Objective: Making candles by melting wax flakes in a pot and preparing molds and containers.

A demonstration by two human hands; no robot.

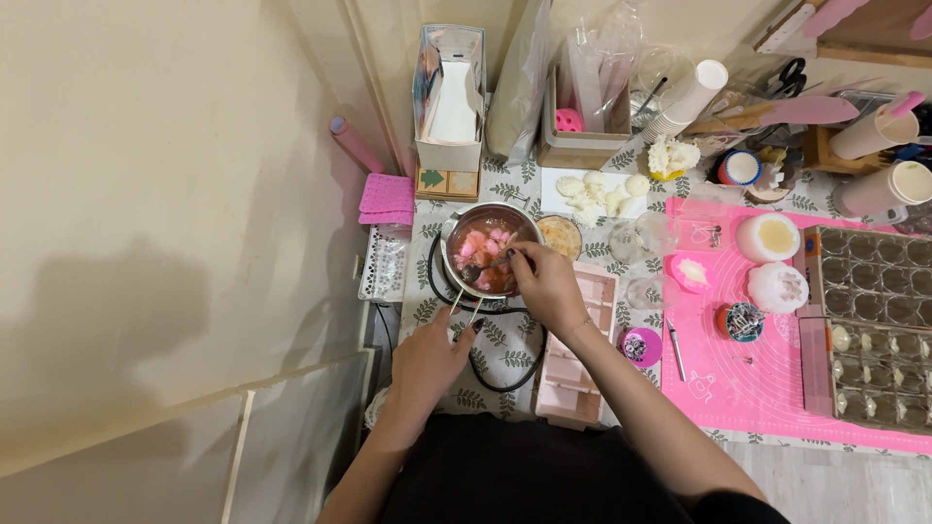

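Head view: a small steel saucepan (488,247) of pink lumps sits just ahead of both hands. The right hand (546,283) pinches a thin metal stirrer (482,266) that slants left into it; the left hand (434,357) clasps the near-pointing wire handle (465,307). A pale pink silicone mould (581,347) lies right of both.

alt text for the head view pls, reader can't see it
Seen from above, the right hand stirs pink and white lumps in a small round metal saucepan with a thin utensil while the left hand grips the pan's handle. A pale pink rectangular mould tray lies beside it on the leaf-patterned tablecloth, with a bright pink mat further right.
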